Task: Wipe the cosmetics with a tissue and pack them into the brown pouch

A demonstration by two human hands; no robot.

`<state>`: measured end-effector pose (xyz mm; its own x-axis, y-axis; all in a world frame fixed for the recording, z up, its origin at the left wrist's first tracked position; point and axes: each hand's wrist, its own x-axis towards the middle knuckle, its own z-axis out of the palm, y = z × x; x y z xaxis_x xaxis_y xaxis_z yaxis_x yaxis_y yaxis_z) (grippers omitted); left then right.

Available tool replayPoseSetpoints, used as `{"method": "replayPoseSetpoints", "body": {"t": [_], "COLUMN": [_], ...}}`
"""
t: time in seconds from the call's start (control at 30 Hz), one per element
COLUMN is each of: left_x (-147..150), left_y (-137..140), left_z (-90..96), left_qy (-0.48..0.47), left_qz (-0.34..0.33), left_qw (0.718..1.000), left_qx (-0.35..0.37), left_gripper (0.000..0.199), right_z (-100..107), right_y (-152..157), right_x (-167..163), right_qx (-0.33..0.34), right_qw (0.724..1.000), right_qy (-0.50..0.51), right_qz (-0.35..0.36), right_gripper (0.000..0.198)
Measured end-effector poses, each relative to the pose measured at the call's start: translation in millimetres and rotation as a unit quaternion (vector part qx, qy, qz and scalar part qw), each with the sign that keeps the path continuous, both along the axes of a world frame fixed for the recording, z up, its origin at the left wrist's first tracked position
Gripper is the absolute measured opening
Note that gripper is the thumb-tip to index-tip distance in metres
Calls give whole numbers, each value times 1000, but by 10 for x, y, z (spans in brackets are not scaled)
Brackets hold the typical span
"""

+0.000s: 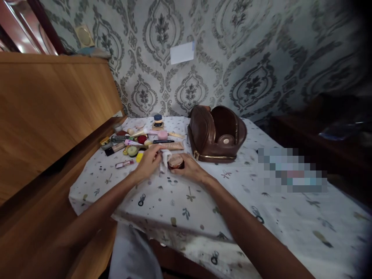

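My right hand (190,167) is closed around a small round cosmetic jar (176,160) with a pinkish-tan lid and a dark reddish-brown side. Beside it, my left hand (148,162) pinches a crumpled white wipe (165,161), whose edge is close to the jar; whether they touch I cannot tell. Just behind my hands lies a beige tube (173,145). A yellow item (140,156) is partly hidden by my left hand. To the right of my hands stands a brown leather bag (203,133), unzipped, with a round light-coloured object (226,140) in its opening.
Makeup items lie clustered at the left, among them a pink jar (162,135), a black pencil (163,142) and a lip gloss tube (124,164). A dark-blue-lidded jar (157,118) stands behind. A wooden panel (58,112) borders the cloth-covered table (186,197) at left; the patterned wall is behind.
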<state>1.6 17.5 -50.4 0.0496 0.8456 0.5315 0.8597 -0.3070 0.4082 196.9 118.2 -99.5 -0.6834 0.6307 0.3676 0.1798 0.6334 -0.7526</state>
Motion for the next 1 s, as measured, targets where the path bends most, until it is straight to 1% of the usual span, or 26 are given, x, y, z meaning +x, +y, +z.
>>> {"method": "replayPoseSetpoints", "body": {"t": [0.07,0.13,0.27,0.33,0.43,0.53,0.6,0.67,0.83,1.0], "left_x": [159,263,327,342,380,403,395,372,300,245], "left_y": [-4,10,102,154,213,243,252,254,223,161], "left_z": [-66,-140,-235,-254,-274,-298,-313,-324,-324,-309], "left_qy": [22,68,121,127,113,88,75,68,51,39], "left_qz": [-55,-87,-105,-94,-53,-9,7,17,33,43], "left_qw": [998,994,987,987,992,996,997,997,998,998], "left_qx": [22,23,11,7,1,-4,-8,-12,-5,10], "left_gripper": [29,33,40,41,41,40,39,39,36,35], "right_z": [28,53,54,32,-5,-26,-24,-9,64,122], "right_y": [0,-9,-24,-19,9,48,70,80,17,-99], "right_x": [-17,-37,-65,-63,-40,-11,6,16,23,-1], "right_qx": [11,15,4,0,4,14,19,21,14,-35], "right_qw": [1000,999,1000,1000,1000,1000,1000,999,999,999], "right_qy": [-24,-41,-23,-11,-7,-6,-10,-21,-32,-16], "right_qz": [-6,-21,-18,-10,-12,4,17,21,3,4], "right_gripper": [41,35,29,29,33,41,45,47,42,41]}}
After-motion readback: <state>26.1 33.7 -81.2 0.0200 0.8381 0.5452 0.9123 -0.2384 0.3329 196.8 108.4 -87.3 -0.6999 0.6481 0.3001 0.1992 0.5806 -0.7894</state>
